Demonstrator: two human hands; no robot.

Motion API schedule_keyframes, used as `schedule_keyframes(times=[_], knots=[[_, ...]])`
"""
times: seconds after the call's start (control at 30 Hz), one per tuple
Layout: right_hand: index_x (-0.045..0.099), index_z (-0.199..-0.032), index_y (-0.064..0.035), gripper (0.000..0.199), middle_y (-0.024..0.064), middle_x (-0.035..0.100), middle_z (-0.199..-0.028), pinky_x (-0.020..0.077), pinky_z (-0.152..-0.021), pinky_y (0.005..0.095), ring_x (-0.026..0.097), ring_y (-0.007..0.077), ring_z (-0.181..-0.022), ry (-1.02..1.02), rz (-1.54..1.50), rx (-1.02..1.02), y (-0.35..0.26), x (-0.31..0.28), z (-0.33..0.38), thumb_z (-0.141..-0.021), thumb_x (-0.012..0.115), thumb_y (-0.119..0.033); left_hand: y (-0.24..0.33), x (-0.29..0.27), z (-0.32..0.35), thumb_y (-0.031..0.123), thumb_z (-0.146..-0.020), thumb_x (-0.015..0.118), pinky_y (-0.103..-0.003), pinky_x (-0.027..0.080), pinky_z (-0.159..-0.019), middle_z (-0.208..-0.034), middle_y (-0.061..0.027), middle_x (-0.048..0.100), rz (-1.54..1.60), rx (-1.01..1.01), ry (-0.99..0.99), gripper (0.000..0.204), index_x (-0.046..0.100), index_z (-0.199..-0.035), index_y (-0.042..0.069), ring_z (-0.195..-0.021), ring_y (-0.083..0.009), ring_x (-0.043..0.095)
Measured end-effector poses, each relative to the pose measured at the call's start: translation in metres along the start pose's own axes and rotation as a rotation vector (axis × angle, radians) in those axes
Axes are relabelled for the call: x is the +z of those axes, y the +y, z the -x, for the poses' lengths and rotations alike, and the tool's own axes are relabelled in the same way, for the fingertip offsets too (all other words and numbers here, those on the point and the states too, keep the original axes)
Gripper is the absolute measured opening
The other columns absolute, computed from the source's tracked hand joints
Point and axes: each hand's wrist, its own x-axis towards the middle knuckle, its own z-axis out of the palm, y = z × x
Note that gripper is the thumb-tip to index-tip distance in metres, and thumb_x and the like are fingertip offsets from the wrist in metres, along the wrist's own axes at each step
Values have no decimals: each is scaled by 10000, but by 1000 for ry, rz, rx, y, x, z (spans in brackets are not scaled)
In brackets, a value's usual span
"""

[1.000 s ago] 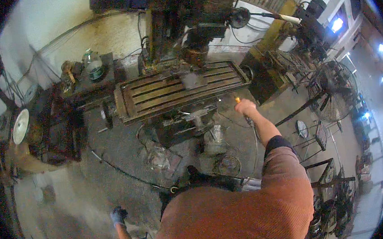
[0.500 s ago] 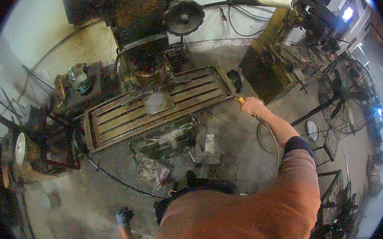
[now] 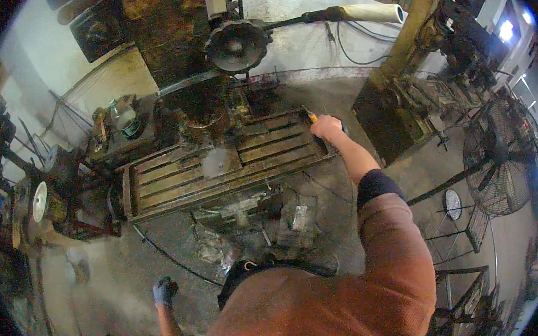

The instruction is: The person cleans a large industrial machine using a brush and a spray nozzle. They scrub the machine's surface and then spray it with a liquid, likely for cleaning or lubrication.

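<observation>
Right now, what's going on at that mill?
A person in a rust-coloured top stands over an old milling machine. Their right hand is stretched out to the right end of the slotted machine table, gripping a small tool with an orange-yellow handle. The left hand, in a dark glove, hangs low by their side, apart from the machine; whether it holds anything is unclear.

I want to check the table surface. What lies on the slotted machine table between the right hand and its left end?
In the head view, only a round grey disc lies on the slotted machine table left of the right hand.
</observation>
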Motion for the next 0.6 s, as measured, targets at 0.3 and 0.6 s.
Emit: schedule_keyframes(times=[0.3, 0.6], knots=[[594, -926, -37, 391, 146, 569, -993, 438, -787, 371, 547, 283, -928, -188, 160, -201, -54, 3, 2, -700, 480, -335, -63, -31, -10, 131, -772, 487, -327, 432, -473, -684, -107, 558, -166, -138, -90, 184, 570, -901, 28, -550, -229, 540], [609, -845, -73, 276, 156, 577, -933, 440, -717, 382, 558, 293, -851, -227, 378, -810, -52, 35, -74, -759, 432, -268, -43, -35, -36, 88, -770, 489, -287, 443, -440, -669, -104, 592, -152, -126, -169, 171, 569, -896, 5, -517, -198, 561]])
